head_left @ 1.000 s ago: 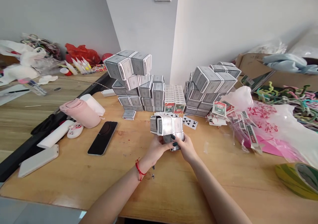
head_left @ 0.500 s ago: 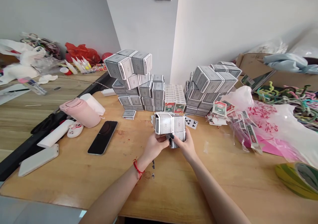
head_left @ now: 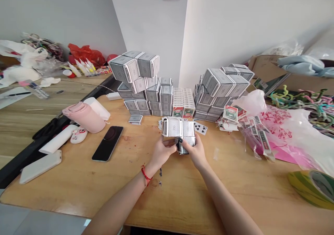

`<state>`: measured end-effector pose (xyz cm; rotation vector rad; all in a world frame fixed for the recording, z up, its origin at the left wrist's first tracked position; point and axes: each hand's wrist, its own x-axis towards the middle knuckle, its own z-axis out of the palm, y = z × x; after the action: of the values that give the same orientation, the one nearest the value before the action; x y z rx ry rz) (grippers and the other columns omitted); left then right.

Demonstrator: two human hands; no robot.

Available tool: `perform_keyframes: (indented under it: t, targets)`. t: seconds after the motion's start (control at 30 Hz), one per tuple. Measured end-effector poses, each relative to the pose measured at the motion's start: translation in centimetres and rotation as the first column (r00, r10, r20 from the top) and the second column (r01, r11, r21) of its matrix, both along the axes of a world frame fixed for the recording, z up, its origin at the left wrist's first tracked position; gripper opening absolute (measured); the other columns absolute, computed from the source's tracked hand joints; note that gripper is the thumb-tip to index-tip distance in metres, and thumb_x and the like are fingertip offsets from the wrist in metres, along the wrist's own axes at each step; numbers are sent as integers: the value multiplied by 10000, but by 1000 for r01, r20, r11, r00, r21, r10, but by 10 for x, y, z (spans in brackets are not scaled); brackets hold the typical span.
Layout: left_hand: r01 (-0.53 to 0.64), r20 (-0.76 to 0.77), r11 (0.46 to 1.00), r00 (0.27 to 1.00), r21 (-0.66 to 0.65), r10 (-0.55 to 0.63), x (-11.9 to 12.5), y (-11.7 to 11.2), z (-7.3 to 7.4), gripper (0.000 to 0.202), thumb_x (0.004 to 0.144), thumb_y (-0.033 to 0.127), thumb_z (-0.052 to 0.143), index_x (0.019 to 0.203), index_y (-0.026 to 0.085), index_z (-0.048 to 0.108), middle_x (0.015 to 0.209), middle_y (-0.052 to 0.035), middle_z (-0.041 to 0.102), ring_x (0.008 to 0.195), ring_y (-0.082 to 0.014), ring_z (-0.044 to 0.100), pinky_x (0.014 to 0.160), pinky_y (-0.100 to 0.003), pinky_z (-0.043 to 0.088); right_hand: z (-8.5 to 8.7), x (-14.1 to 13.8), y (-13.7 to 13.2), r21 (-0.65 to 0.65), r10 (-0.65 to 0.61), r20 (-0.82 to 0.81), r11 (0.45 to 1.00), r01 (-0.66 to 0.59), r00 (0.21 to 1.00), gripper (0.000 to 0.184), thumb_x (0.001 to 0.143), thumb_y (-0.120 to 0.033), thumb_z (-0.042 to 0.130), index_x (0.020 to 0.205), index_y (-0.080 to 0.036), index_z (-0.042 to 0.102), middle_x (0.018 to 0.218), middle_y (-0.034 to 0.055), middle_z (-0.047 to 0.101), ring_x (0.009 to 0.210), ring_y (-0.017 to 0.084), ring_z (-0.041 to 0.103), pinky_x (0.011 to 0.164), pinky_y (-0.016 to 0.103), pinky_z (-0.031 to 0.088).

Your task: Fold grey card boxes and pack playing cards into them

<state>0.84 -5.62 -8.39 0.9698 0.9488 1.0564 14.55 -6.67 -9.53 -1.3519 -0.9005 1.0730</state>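
Note:
Both my hands hold a block of grey-patterned card packs [head_left: 178, 128] just above the wooden table [head_left: 182, 193], at its middle. My left hand [head_left: 162, 151], with a red string at the wrist, grips the block's lower left side. My right hand [head_left: 194, 151], with dark nails, grips its lower right side. A loose club card [head_left: 200, 128] lies face up just behind the block. Two tall piles of the same grey packs stand at the wall, one on the left [head_left: 142, 83] and one on the right [head_left: 221, 89].
A black phone [head_left: 108, 143], a pink bottle [head_left: 85, 118] and a white bar [head_left: 39, 167] lie to the left. Pink and clear plastic bags [head_left: 281, 134] with card wrappers lie to the right. A roll of green tape [head_left: 313, 188] sits at the right edge.
My hands have carried the block of packs a little away from me and to the right, and turned it so a flat face points toward me.

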Motion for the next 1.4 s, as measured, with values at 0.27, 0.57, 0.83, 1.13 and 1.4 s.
perform_keyframes:
  t: [0.27, 0.57, 0.83, 1.13, 1.4]
  targets:
    - [75, 11, 996, 997, 54, -76, -1, -3, 4, 513, 694, 266, 657, 1163, 166, 475, 1101, -108, 613, 1030, -232, 571, 893, -380, 454, 2, -1, 5, -113, -18, -253, 994, -11, 967, 541, 602, -420, 707, 1060, -229, 492, 1072, 70, 609, 952, 248, 585, 724, 344, 515]
    - [73, -440, 643, 788, 762, 432, 6, -5, 28, 525, 724, 250, 627, 1215, 244, 443, 1275, -100, 440, 1221, -248, 376, 1029, -429, 308, 51, -14, 31, -120, 83, -520, 978, -169, 850, 428, 681, -472, 611, 999, -192, 551, 932, 75, 665, 723, 222, 636, 554, 330, 528]
    - [219, -511, 648, 805, 729, 302, 4, 29, 72, 472, 732, 256, 602, 1186, 220, 477, 1277, -64, 484, 1202, -241, 418, 1044, -378, 289, 81, -6, 46, -10, 186, -566, 973, -232, 803, 362, 728, -463, 552, 980, -207, 603, 915, 46, 679, 812, 222, 623, 641, 333, 515]
    - [343, -645, 682, 724, 645, 246, 4, 41, 70, 405, 700, 200, 618, 1090, 242, 517, 1176, -49, 550, 1090, -268, 507, 948, -377, 360, 69, 1, 52, -15, 271, -585, 939, -344, 765, 248, 719, -417, 580, 854, -213, 618, 837, 27, 677, 774, 207, 623, 661, 338, 492]
    - [471, -719, 604, 642, 643, 266, 7, 41, 61, 376, 735, 139, 550, 1098, 228, 511, 1301, -68, 455, 1210, -264, 406, 997, -403, 326, 61, -2, 55, -18, 227, -573, 957, -289, 787, 193, 690, -368, 569, 780, -200, 601, 722, 6, 655, 695, 184, 612, 599, 290, 468]
